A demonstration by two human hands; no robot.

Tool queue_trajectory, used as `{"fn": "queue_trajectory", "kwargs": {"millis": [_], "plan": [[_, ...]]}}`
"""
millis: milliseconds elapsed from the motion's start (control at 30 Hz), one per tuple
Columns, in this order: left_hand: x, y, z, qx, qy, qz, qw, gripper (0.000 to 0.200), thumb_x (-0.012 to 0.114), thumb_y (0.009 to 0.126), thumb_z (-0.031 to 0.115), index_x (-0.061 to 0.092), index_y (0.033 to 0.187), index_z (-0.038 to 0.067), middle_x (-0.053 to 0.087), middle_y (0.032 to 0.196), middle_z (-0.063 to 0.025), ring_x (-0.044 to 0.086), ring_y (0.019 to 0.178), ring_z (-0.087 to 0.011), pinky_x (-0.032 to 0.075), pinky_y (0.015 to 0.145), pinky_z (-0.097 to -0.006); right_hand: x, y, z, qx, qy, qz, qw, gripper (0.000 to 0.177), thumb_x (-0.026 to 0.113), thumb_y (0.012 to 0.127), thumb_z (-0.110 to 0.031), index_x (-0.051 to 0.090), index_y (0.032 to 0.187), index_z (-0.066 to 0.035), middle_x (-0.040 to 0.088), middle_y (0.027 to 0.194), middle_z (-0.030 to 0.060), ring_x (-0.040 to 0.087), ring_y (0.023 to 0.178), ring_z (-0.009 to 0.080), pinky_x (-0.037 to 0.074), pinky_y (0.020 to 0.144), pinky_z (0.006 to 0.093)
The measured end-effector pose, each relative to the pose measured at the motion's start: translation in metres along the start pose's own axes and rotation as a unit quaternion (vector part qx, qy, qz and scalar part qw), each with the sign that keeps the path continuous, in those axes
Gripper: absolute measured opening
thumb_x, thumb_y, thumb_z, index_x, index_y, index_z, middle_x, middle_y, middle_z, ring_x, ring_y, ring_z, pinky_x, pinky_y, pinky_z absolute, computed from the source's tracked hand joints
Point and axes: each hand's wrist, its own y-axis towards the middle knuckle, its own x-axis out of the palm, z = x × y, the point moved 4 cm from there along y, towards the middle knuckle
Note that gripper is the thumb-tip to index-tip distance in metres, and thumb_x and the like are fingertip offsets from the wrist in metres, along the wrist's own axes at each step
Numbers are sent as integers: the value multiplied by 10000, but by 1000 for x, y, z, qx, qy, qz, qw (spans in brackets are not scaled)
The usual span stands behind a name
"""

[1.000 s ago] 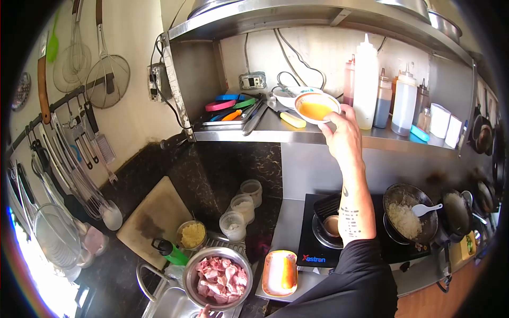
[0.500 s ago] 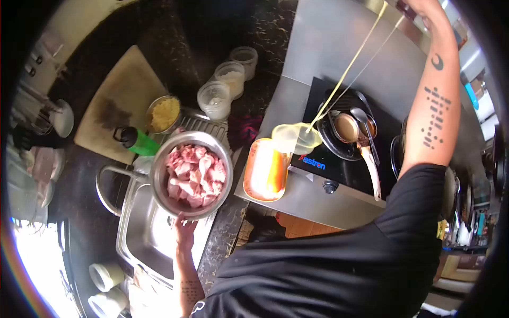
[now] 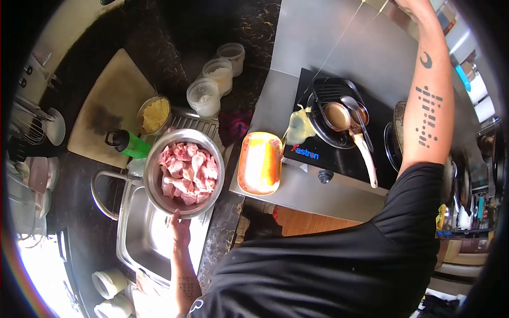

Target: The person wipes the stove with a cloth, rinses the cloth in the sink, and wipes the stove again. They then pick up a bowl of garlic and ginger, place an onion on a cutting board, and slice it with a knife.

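My left hand (image 3: pixel 180 229) grips the near rim of a round metal bowl (image 3: pixel 150 186), which overlaps the sink in this view. Pieces of raw chicken (image 3: pixel 189 173), drumsticks among them, fill the bowl. High at the top edge, my right hand (image 3: pixel 412 5) is partly cut off and its fingers are hidden. Thin pale lines lie near it, one running down toward the hob. A crumpled, translucent pale-yellow piece (image 3: pixel 300 127) shows by the left edge of the black hob (image 3: pixel 331 155). Beside it stands a rectangular orange-rimmed dish (image 3: pixel 242 170).
On the hob are a dark pan (image 3: pixel 339 90), a small saucepan (image 3: pixel 338 115) and a spoon (image 3: pixel 356 109). A tap (image 3: pixel 94 193) arches over the sink (image 3: pixel 123 233). A cutting board (image 3: pixel 106 106), yellow-filled bowl (image 3: pixel 155 115), green bottle (image 3: pixel 132 144) and several clear tubs (image 3: pixel 203 98) stand behind.
The translucent yellow piece has gone from spread and rounded to crumpled, and its long lines look thinner. My right hand has moved further out at the top. My left hand keeps its hold.
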Motion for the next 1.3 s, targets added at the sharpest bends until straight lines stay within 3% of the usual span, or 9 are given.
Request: {"fn": "queue_trajectory", "kwargs": {"millis": [367,433,500,533,567,667,767,967,1300], "plan": [[39,-1,-4,-30,8,8,999,279,683,909,118,477,1088,61,594,1076,-83,632,979,-247,542,882,-433,5,-4,10,-36,158,-3,987,389,741,770,-62,604,1128,2,616,1002,113,614,777,180,522,705,314],[41,-3,-8,-36,2,10,999,333,694,906,131,462,1131,52,586,1088,-89,631,978,-258,542,889,-445,-15,-62,-47,-163,-58,224,959,286,727,800,-90,618,1053,-11,610,960,107,604,812,166,508,658,312],[51,-10,-9,-34,-5,34,999,531,733,885,168,390,1258,11,558,1137,-117,625,977,-305,542,908,-487,-30,-97,-78,-100,167,-84,977,201,706,815,-116,621,966,-14,601,955,130,596,929,220,484,780,367],[54,-13,-10,-53,-15,22,998,660,766,855,173,332,1315,-17,535,1189,-146,620,986,-334,543,914,-505,19,-98,-38,-47,-44,46,997,225,654,918,-252,671,927,-29,697,821,123,650,688,172,510,625,348],[56,-16,-16,-76,0,17,997,637,767,855,189,359,1297,-24,552,1168,-143,620,985,-333,545,903,-498,47,-130,-66,-166,292,116,935,197,672,914,-232,655,843,-49,658,701,54,605,582,137,489,566,318],[59,-22,-38,-119,93,-72,986,287,692,909,247,556,1067,50,620,967,-77,649,882,-278,549,814,-431,201,-265,-65,41,430,-214,876,213,686,918,-166,530,785,-108,538,679,-50,524,618,63,456,574,250],[78,-28,-53,-144,174,-132,965,309,680,901,188,528,1129,45,615,1004,-76,650,881,-260,553,812,-421,248,-402,-63,90,236,-441,861,221,595,928,-201,610,1087,-48,655,792,151,654,706,324,506,626,435],[135,-24,-66,-111,263,-189,940,668,679,906,175,340,1438,-45,601,1027,-131,656,903,-241,565,826,-372,205,-470,36,228,196,-160,940,251,680,867,-90,546,1072,-38,630,870,131,659,690,252,538,630,372],[174,-20,-90,-19,364,-144,920,631,692,919,282,435,1437,28,593,729,-34,534,550,-99,483,505,-255,240,-494,62,406,313,-310,801,390,624,924,-52,532,1289,50,666,853,67,643,626,116,532,509,261]]}}
